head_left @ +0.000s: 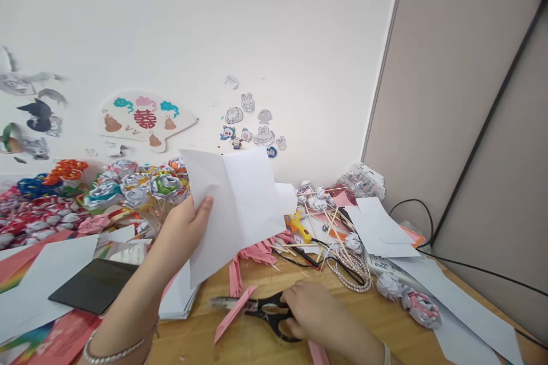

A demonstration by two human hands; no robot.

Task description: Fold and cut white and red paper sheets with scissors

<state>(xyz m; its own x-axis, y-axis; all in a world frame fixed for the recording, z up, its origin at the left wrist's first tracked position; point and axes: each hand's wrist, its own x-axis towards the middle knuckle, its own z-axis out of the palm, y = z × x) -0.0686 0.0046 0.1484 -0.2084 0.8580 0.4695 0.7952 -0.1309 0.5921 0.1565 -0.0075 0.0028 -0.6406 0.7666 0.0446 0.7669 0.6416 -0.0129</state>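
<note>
Left hand (188,227), 8 o'clock: fingers hidden behind white creased sheet (252,199), thumb showing. Scissors (254,308), 6 o'clock: blades blurred; handles partly covered by right hand (311,308). Red-and-white paper flowers (43,221), 9 o'clock: cropped by left edge. Red leaflet (62,343), 8 o'clock: print too small to read.

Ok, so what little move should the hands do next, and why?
Probably the right hand should raise the scissors to the creased white paper: its fingers are at the black handles, low by the table, while the left hand holds the paper up.
</note>
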